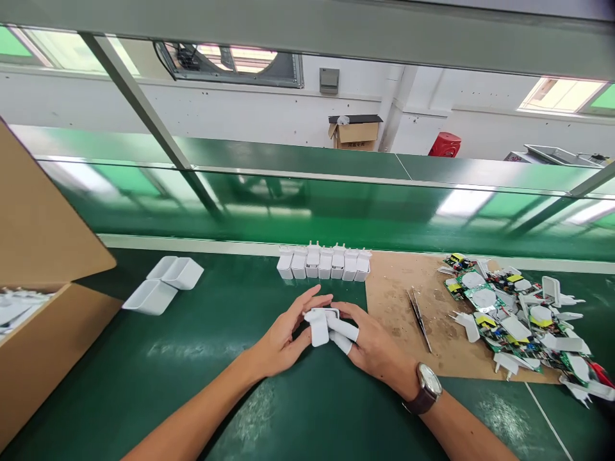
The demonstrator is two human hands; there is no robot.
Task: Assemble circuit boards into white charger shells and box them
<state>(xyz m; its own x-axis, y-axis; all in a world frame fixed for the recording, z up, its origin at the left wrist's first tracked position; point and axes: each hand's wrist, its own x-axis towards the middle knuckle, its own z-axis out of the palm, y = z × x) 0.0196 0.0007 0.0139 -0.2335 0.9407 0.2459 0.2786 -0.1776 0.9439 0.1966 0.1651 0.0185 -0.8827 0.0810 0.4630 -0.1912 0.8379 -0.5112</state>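
Between my two hands, above the green table, is a small white plastic plug adapter (319,330) with a flat panel facing me. My left hand (283,346) pinches its left side between thumb and fingers. Gripping it from the right is my right hand (372,342), with white finger cots (344,329) on some fingers and a watch at the wrist. My fingers cover part of the adapter. Just beyond stand several similar white adapters (325,262) in an upright row, side by side.
To the right, a brown board (398,314) bears tweezers (419,320) and a pile of circuit boards with white plug parts (519,320). White open housings (151,297) lie at left, beside a cardboard box (62,358) of white parts. A raised shelf (288,153) runs behind.
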